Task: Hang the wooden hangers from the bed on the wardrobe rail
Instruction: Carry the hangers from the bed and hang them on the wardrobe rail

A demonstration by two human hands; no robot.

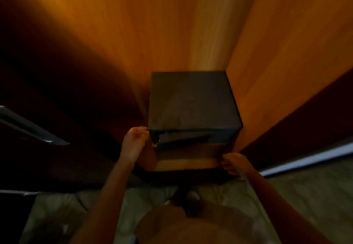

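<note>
I look down into an open wardrobe with orange-brown wooden walls (145, 33). No hanger, rail or bed is in view. My left hand (134, 141) reaches forward with loosely bent fingers next to the front left corner of a dark box-shaped cabinet (193, 100); it holds nothing. My right hand (235, 163) hangs by the cabinet's lower right front corner, fingers loosely curled and empty. The picture is blurred.
The dark cabinet fills the wardrobe's right corner, with an open compartment (187, 148) in its front. A metal door edge (28, 127) slants at the left, and a pale sliding track (309, 157) runs at the right. Patterned floor (305, 196) lies below.
</note>
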